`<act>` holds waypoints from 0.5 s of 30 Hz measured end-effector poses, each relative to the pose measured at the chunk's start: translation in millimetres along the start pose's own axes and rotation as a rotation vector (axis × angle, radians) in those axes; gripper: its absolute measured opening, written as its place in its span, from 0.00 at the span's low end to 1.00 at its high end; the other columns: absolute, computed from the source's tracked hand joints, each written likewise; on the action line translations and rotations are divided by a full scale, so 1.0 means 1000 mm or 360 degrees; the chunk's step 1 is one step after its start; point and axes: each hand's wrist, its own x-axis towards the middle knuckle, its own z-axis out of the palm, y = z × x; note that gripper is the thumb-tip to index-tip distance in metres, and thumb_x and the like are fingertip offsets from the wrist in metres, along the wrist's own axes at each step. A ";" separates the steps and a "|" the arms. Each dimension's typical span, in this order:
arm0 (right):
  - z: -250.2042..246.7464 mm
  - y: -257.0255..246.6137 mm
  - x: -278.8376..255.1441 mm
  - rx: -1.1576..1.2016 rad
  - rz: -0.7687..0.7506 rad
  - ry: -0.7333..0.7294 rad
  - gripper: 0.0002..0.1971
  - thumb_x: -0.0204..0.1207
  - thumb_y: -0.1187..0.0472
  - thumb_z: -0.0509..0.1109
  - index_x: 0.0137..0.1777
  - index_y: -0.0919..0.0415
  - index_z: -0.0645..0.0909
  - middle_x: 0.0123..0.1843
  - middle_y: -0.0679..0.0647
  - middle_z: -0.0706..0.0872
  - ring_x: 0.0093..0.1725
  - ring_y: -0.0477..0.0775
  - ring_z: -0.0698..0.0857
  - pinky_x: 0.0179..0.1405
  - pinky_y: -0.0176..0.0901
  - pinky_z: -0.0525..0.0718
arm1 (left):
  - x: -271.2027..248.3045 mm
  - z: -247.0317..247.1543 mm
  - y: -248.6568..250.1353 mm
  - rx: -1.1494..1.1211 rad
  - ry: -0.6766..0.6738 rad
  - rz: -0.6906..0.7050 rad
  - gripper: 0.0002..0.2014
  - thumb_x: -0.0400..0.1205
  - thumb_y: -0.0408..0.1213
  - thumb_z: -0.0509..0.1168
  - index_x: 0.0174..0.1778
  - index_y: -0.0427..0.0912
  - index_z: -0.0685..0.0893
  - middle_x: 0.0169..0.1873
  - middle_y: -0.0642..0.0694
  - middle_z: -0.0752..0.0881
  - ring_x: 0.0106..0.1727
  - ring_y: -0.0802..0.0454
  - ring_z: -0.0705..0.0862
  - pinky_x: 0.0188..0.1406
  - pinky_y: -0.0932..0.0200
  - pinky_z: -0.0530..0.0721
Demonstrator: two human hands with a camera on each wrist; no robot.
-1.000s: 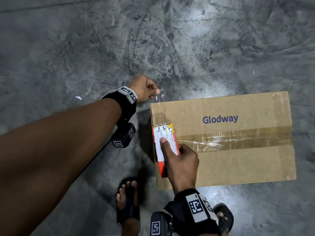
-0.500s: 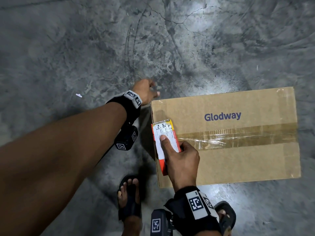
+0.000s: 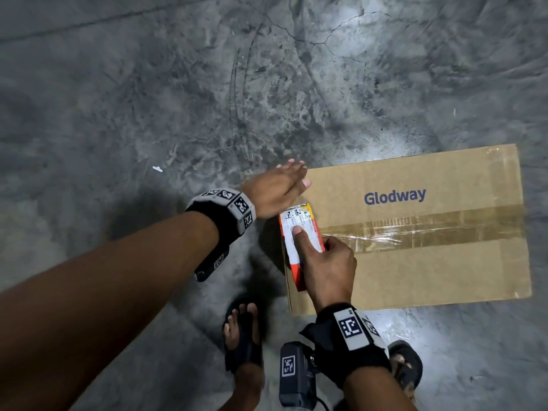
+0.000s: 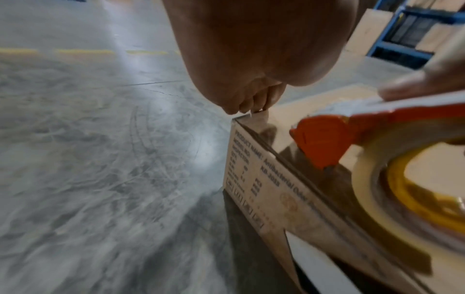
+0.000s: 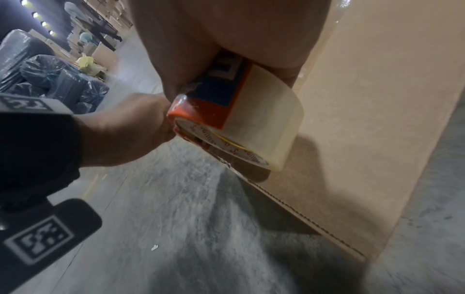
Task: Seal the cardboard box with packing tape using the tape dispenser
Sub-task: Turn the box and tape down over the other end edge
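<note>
A brown cardboard box [image 3: 430, 268] printed "Glodway" lies on the concrete floor, with a strip of clear tape [image 3: 430, 232] along its middle seam. My right hand [image 3: 329, 262] grips an orange tape dispenser [image 3: 308, 223] at the box's left edge, index finger stretched along its white label. The tape roll [image 5: 261, 119] hangs just past that edge. My left hand [image 3: 275, 194] reaches over the box's far left corner with straight fingers; its fingertips [image 4: 254, 105] touch the corner. The dispenser's orange nose [image 4: 324, 139] sits on the top face of the box [image 4: 251, 179].
My feet in black sandals [image 3: 243, 336] stand close to the box's near left corner. A small white scrap [image 3: 157, 169] lies on the floor to the left. Blue shelving with cartons [image 4: 415, 29] stands beyond the box, and dark plastic bags [image 5: 50, 79] are piled far off.
My left hand, curled just off the box's far left corner, has straightened its fingers and come onto that corner. The right hand and dispenser stay at the left edge.
</note>
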 end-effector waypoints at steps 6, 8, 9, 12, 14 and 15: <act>-0.001 0.000 0.001 -0.0071 0.0017 -0.0038 0.29 0.72 0.32 0.75 0.33 0.61 0.84 0.36 0.61 0.91 0.43 0.68 0.89 0.40 0.51 0.83 | -0.007 0.013 0.000 0.0032 -0.0205 -0.0025 0.35 0.89 0.56 0.38 0.86 0.37 0.39 0.86 0.42 0.35 0.86 0.48 0.32 0.86 0.48 0.37; 0.000 0.003 -0.001 -0.0091 0.0017 -0.0047 0.29 0.72 0.31 0.74 0.33 0.61 0.84 0.36 0.61 0.91 0.43 0.68 0.89 0.42 0.53 0.85 | -0.006 0.018 -0.002 0.0105 -0.0205 -0.0019 0.35 0.89 0.56 0.37 0.85 0.37 0.37 0.85 0.41 0.33 0.85 0.47 0.29 0.86 0.46 0.37; 0.000 0.003 -0.003 -0.0098 0.0017 -0.0052 0.29 0.71 0.31 0.74 0.33 0.60 0.84 0.36 0.61 0.91 0.43 0.68 0.89 0.43 0.53 0.85 | -0.007 0.019 -0.003 0.0121 -0.0204 -0.0008 0.35 0.89 0.57 0.37 0.85 0.37 0.36 0.85 0.41 0.32 0.85 0.47 0.29 0.86 0.46 0.37; -0.004 0.008 -0.014 -0.0106 0.0015 -0.0039 0.29 0.72 0.31 0.74 0.35 0.60 0.85 0.36 0.59 0.91 0.44 0.67 0.89 0.44 0.54 0.86 | -0.010 0.026 -0.007 0.0123 -0.0218 0.0047 0.35 0.89 0.55 0.38 0.85 0.38 0.35 0.85 0.41 0.31 0.85 0.47 0.28 0.86 0.46 0.36; -0.011 0.015 -0.025 -0.0124 0.0031 -0.0043 0.28 0.73 0.32 0.75 0.34 0.61 0.85 0.35 0.57 0.90 0.43 0.66 0.89 0.40 0.51 0.82 | -0.013 0.028 -0.007 0.0145 -0.0206 0.0056 0.35 0.89 0.54 0.40 0.85 0.37 0.35 0.85 0.41 0.31 0.85 0.46 0.29 0.86 0.46 0.36; -0.015 0.022 -0.033 -0.0145 0.0040 -0.0057 0.28 0.73 0.33 0.75 0.34 0.60 0.84 0.34 0.57 0.89 0.42 0.65 0.89 0.39 0.50 0.80 | -0.013 0.029 -0.007 0.0171 -0.0196 0.0051 0.35 0.89 0.53 0.40 0.85 0.37 0.35 0.85 0.40 0.31 0.85 0.46 0.30 0.86 0.46 0.37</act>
